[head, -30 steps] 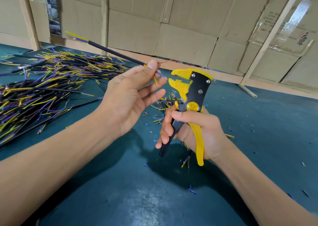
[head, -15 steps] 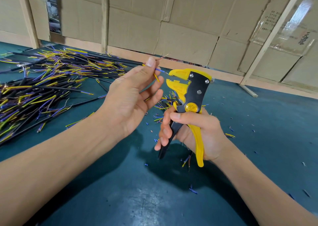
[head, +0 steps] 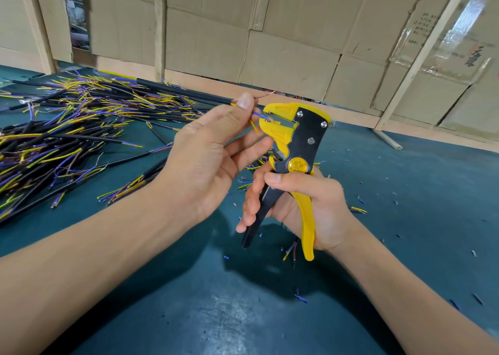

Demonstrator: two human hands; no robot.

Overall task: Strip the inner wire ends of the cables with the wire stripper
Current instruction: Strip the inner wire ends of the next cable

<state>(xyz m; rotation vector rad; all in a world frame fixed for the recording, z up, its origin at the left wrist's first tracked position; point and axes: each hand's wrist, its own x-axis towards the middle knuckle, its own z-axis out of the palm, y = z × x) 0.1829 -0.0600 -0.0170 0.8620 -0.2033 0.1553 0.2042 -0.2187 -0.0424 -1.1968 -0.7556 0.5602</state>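
Note:
My left hand (head: 208, 157) pinches a black cable (head: 189, 93) near its end, between thumb and forefinger. The cable's blue inner wire (head: 259, 115) reaches into the jaws of the yellow and black wire stripper (head: 294, 144). Its yellow inner wire hangs down beside the jaws, and a bare copper strand sticks up past my thumb. My right hand (head: 305, 206) grips the stripper's handles, holding the tool upright with its jaws toward the left. The handles are still spread apart.
A big pile of black cables (head: 54, 138) with yellow and purple wire ends covers the left of the green table (head: 405, 192). Small cut bits of insulation (head: 301, 298) lie scattered around my hands. A cardboard wall stands behind the table.
My left hand has lowered the far end of the cable toward the pile and brought its blue wire tip from just left of the stripper into the jaws. The right hand has hardly moved.

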